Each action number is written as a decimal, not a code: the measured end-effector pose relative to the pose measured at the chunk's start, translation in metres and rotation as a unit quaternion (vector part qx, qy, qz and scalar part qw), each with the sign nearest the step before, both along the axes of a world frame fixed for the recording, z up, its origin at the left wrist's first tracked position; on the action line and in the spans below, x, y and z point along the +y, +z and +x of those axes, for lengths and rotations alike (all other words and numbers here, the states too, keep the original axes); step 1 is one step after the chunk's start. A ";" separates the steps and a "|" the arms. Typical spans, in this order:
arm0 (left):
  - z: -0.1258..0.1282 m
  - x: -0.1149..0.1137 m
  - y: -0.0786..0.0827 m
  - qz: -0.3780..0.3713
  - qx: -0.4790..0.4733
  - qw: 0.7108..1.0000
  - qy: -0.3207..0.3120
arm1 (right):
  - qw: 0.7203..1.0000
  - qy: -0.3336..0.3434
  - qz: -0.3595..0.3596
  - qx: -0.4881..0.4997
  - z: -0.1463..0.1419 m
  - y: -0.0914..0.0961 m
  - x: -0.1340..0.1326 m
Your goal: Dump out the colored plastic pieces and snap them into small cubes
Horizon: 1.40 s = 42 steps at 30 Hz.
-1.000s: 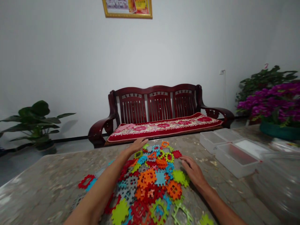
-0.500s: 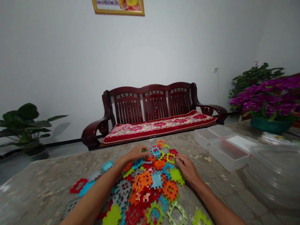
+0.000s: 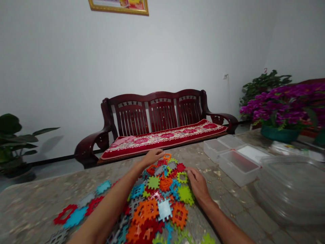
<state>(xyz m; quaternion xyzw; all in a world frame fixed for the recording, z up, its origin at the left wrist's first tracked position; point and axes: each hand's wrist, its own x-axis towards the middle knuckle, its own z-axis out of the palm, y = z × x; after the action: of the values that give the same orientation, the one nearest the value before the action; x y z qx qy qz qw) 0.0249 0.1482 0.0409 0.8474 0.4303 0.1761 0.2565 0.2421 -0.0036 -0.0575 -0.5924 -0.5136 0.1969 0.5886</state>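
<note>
A heap of flat, toothed plastic tiles (image 3: 157, 196) in red, orange, blue, green and grey lies on the stone-patterned table (image 3: 38, 210). My left hand (image 3: 152, 156) reaches over the heap's far edge, fingers stretched out flat beside an orange tile (image 3: 167, 156). My right hand (image 3: 198, 184) rests palm down on the heap's right side, fingers spread, touching a green frame tile (image 3: 182, 177) and a solid green tile (image 3: 186, 194). Neither hand holds anything.
Clear plastic boxes (image 3: 233, 159) stand at the right of the table, with a large clear container (image 3: 291, 189) nearer me. Purple flowers in a green pot (image 3: 279, 115) stand far right. A dark wooden bench (image 3: 157, 125) with a red cushion faces the table; a plant (image 3: 12, 142) is at left.
The view has swung right and down a little. My left hand has stretched back out flat at the heap's far edge. My right hand stays on the right side of the tiles.
</note>
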 end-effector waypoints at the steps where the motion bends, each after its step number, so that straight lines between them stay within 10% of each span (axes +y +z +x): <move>1: 0.011 0.008 -0.007 0.009 0.010 1.000 0.000 | 1.000 -0.002 -0.002 -0.009 0.000 -0.001 0.000; 11: 0.044 0.012 -0.050 0.033 0.104 0.994 0.008 | 0.965 -0.049 -0.116 -0.229 -0.006 -0.005 -0.002; 24: 0.000 -0.063 0.009 -0.084 0.090 0.991 -0.057 | 0.965 0.049 -0.089 -0.241 -0.009 0.009 -0.009; 33: -0.089 -0.124 0.034 -0.158 -0.040 0.986 0.033 | 0.979 0.015 -0.044 -0.201 0.002 -0.002 -0.001; 37: -0.170 -0.105 0.014 -0.036 -0.118 0.969 0.214 | 0.962 -0.020 -0.093 -0.257 0.001 -0.007 0.000; 42: -0.281 -0.090 -0.031 0.064 0.006 0.909 0.412 | 0.928 -0.019 -0.164 -0.335 -0.003 -0.013 0.001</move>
<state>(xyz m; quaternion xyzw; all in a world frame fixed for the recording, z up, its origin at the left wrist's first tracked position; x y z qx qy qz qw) -0.2558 0.0578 0.0096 0.6103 0.7306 0.2883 0.1036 0.2394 -0.0024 -0.0704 -0.7218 -0.6300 0.0574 0.2807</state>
